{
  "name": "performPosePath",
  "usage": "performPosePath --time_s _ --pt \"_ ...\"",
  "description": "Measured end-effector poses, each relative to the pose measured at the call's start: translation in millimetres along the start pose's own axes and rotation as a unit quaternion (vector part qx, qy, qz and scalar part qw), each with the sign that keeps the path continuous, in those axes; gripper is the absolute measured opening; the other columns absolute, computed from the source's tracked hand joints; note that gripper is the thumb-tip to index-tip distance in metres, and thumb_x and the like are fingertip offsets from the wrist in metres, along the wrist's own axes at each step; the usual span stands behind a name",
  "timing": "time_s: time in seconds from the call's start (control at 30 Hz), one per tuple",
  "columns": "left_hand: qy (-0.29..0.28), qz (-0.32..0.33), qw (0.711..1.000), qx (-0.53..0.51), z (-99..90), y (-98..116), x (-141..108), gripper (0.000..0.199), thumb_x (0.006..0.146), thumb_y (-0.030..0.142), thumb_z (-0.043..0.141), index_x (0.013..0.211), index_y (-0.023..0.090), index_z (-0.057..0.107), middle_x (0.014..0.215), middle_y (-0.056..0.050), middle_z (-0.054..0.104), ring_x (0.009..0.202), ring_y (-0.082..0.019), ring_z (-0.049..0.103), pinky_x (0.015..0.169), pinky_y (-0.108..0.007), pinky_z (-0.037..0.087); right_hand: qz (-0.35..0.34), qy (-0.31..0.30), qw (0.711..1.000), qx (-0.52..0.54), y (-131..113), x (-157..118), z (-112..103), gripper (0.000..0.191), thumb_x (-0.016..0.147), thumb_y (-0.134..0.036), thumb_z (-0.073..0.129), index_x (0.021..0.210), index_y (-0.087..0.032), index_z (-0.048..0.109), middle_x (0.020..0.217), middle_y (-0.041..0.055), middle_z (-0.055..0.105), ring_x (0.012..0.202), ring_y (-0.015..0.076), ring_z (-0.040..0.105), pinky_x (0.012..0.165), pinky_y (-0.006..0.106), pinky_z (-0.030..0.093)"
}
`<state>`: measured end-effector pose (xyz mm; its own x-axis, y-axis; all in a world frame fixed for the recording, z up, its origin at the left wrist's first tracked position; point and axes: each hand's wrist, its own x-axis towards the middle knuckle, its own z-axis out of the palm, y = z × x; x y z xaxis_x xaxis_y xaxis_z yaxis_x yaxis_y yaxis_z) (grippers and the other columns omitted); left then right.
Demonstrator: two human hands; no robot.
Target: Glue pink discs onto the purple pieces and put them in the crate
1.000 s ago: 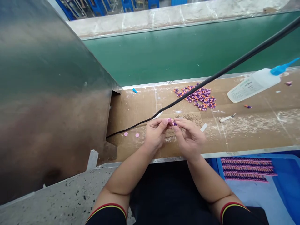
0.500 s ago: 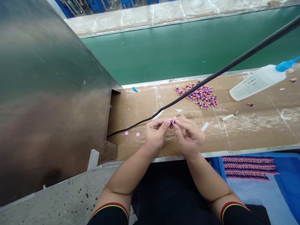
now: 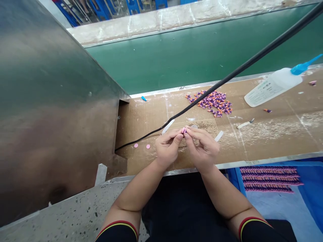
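Observation:
Both hands meet over the cardboard-covered bench, their fingertips closed on one small pink-and-purple piece (image 3: 184, 130). My left hand (image 3: 167, 148) pinches it from the left, and my right hand (image 3: 204, 148) from the right. The fingers cover most of the piece, so its full shape is hidden. Two pink discs, the nearer one (image 3: 148, 146) among them, lie left of my left hand. Beyond the hands is a pile of small purple, orange and pink pieces (image 3: 217, 103). White strips, one of them (image 3: 219, 136) by my right hand, lie on the cardboard.
A black cable (image 3: 202, 101) slants over the bench. A large metal panel (image 3: 60, 111) stands at left. On the right lie a white bottle with a blue nozzle (image 3: 274, 88) and a small white-handled tool (image 3: 244, 124). A blue tray (image 3: 311, 188) holds rows of purple-pink pieces (image 3: 271, 179).
The piece has been turned slightly between the fingertips, showing more pink now. Both hands stay together in nearly the same place. The camera view has shifted a little.

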<state>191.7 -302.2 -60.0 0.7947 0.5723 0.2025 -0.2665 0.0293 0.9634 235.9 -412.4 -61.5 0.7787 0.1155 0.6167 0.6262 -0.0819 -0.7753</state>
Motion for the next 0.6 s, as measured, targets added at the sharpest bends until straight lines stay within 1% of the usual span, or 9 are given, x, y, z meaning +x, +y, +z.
performPosePath --time_s 0.1,0.2,0.23,0.3,0.33,0.43,0.5,0.53,0.6 --pt "-0.019 -0.028 0.999 0.005 -0.2 0.0 0.0 0.04 0.088 0.067 0.088 0.095 0.027 0.09 0.104 -0.008 0.086 0.097 -0.028 0.085 0.095 -0.043 0.072 0.018 -0.009 0.999 0.03 -2.5 2.4 -5.7 0.021 0.102 -0.018 0.076 0.11 -0.035 0.086 0.107 0.0014 0.088 0.099 0.0267 0.086 0.09 0.045 0.075" --pt "-0.054 -0.062 0.996 -0.017 1.1 0.8 -0.1 0.047 0.088 0.069 0.087 0.109 0.027 0.088 0.109 -0.008 0.086 0.095 -0.028 0.084 0.085 -0.042 0.072 0.059 -0.025 0.996 0.054 8.0 8.1 -28.8 0.019 0.101 -0.021 0.078 0.11 -0.036 0.085 0.106 0.0018 0.088 0.095 0.0262 0.085 0.085 0.043 0.074" --pt "-0.056 -0.07 0.996 -0.022 1.5 0.9 0.1 0.049 0.088 0.07 0.087 0.113 0.028 0.087 0.108 -0.008 0.086 0.094 -0.028 0.084 0.082 -0.042 0.071 0.079 -0.02 0.995 0.051 16.6 11.3 -41.8 0.016 0.101 -0.023 0.079 0.109 -0.035 0.085 0.104 0.0024 0.087 0.093 0.0252 0.085 0.083 0.042 0.073" --pt "-0.044 -0.072 0.996 -0.022 1.6 0.0 1.1 0.052 0.086 0.072 0.088 0.114 0.029 0.086 0.103 -0.008 0.086 0.09 -0.029 0.082 0.077 -0.042 0.07 0.126 0.01 0.992 0.025 40.9 20.7 -76.2 0.008 0.098 -0.028 0.082 0.106 -0.029 0.084 0.101 0.0037 0.087 0.089 0.0229 0.084 0.079 0.037 0.071" --pt "-0.034 -0.068 0.997 -0.018 1.3 -1.1 2.0 0.051 0.086 0.072 0.088 0.112 0.029 0.086 0.1 -0.007 0.086 0.087 -0.028 0.081 0.074 -0.041 0.068 0.148 0.025 0.989 0.0 55.4 26.8 -97.0 0.01 0.094 -0.032 0.084 0.103 -0.026 0.083 0.099 0.0046 0.086 0.086 0.0223 0.084 0.077 0.035 0.07" --pt "-0.018 -0.052 0.998 -0.007 -0.8 -6.4 5.4 0.046 0.091 0.069 0.085 0.107 0.026 0.087 0.095 -0.008 0.084 0.083 -0.025 0.079 0.071 -0.036 0.065 0.207 0.043 0.975 -0.065 97.6 47.9 -163.9 0.027 0.082 -0.044 0.092 0.091 -0.023 0.078 0.091 0.0056 0.084 0.085 0.0227 0.082 0.076 0.035 0.069" --pt "-0.015 -0.035 0.999 0.002 -2.5 -10.5 7.6 0.048 0.092 0.07 0.083 0.103 0.023 0.086 0.093 -0.009 0.084 0.08 -0.024 0.079 0.069 -0.034 0.064 0.242 0.048 0.964 -0.097 117.0 60.4 -200.6 0.032 0.076 -0.048 0.093 0.087 -0.024 0.075 0.088 0.005 0.082 0.085 0.0227 0.08 0.077 0.036 0.068" --pt "-0.013 -0.027 1.0 0.007 -3.2 -12.3 8.5 0.05 0.092 0.07 0.083 0.101 0.021 0.086 0.092 -0.009 0.084 0.078 -0.024 0.078 0.068 -0.033 0.064 0.254 0.043 0.96 -0.107 123.2 65.3 -213.7 0.034 0.074 -0.05 0.092 0.086 -0.024 0.074 0.087 0.0049 0.082 0.085 0.0229 0.08 0.077 0.036 0.067" --pt "-0.012 -0.017 1.0 0.016 -4.6 -15.3 10.1 0.05 0.092 0.07 0.082 0.098 0.02 0.086 0.091 -0.009 0.083 0.076 -0.024 0.078 0.066 -0.033 0.063 0.268 0.018 0.956 -0.117 129.8 71.7 -228.1 0.038 0.07 -0.053 0.091 0.085 -0.024 0.072 0.086 0.0051 0.081 0.085 0.0235 0.079 0.08 0.038 0.066"
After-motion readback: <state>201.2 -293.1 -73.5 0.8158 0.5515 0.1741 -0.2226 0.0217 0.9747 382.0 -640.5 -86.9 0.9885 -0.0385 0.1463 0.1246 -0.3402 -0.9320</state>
